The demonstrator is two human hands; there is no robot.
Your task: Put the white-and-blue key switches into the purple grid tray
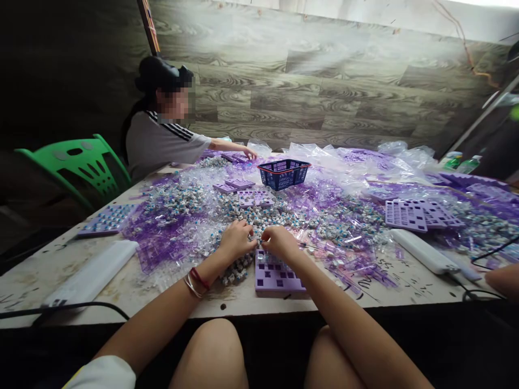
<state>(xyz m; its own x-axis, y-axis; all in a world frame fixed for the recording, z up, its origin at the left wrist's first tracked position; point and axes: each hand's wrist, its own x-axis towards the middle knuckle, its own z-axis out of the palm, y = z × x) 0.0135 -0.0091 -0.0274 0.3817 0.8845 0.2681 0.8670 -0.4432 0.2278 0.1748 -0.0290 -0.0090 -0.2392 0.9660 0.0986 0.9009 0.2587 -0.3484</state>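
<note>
My left hand (237,239), with a red band and a pale bangle at its wrist, is curled at the near edge of a pile of small white, grey and blue parts (275,217). Close beside it, my right hand (280,242) has its fingers drawn together. What either hand pinches is too small or too hidden to name. Just below the fingertips lies a purple tray with square holes (279,285). Clear pieces sit in its upper part, and my right hand and forearm cover some of it.
A dark blue basket (284,175) stands mid-table. More purple trays (405,215) lie around, one filled tray (107,220) at left. White bar-shaped devices (95,273) with cables flank me. Across the table, a person (162,140) reaches over it. Another person's arm (503,281) shows at right.
</note>
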